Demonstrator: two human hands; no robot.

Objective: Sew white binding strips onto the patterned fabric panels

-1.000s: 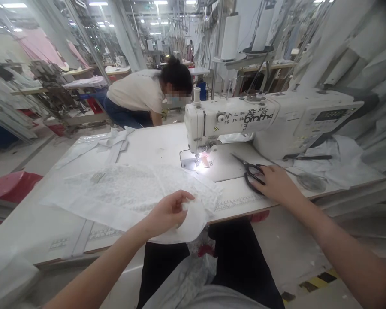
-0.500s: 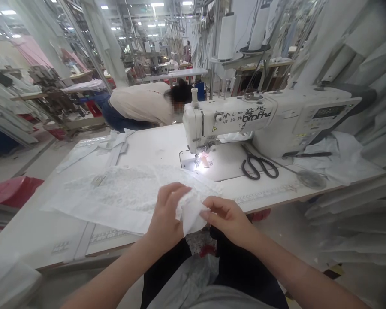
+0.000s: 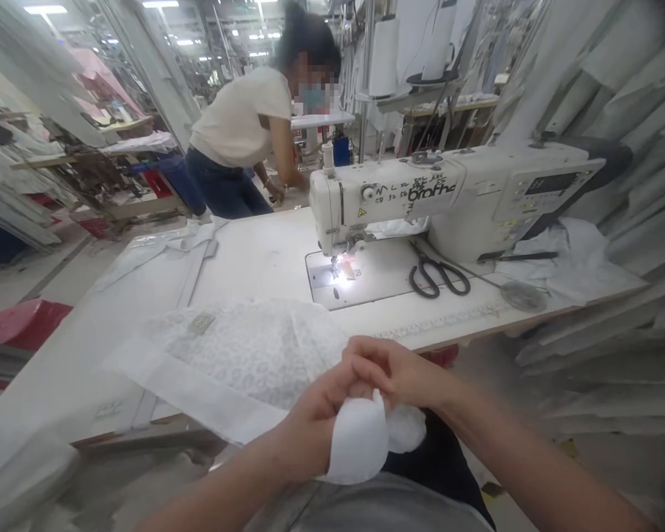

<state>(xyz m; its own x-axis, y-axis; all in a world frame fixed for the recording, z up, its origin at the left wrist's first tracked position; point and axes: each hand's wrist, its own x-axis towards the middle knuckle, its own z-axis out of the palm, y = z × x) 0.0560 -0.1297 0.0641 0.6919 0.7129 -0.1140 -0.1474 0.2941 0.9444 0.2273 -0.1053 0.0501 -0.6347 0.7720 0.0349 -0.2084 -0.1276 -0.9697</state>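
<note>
We've got left hand (image 3: 315, 417) and right hand (image 3: 407, 369) together, both pinching the patterned white fabric (image 3: 244, 351) at its near-right end, rest spread left across the table (image 3: 255, 247). Best we pinch lightly, edges even, no stretching.

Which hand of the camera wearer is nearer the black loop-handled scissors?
Right. The right hand is on the near side of the scissors, slightly to their left; the left hand is also on the near side, but farther left.
</note>
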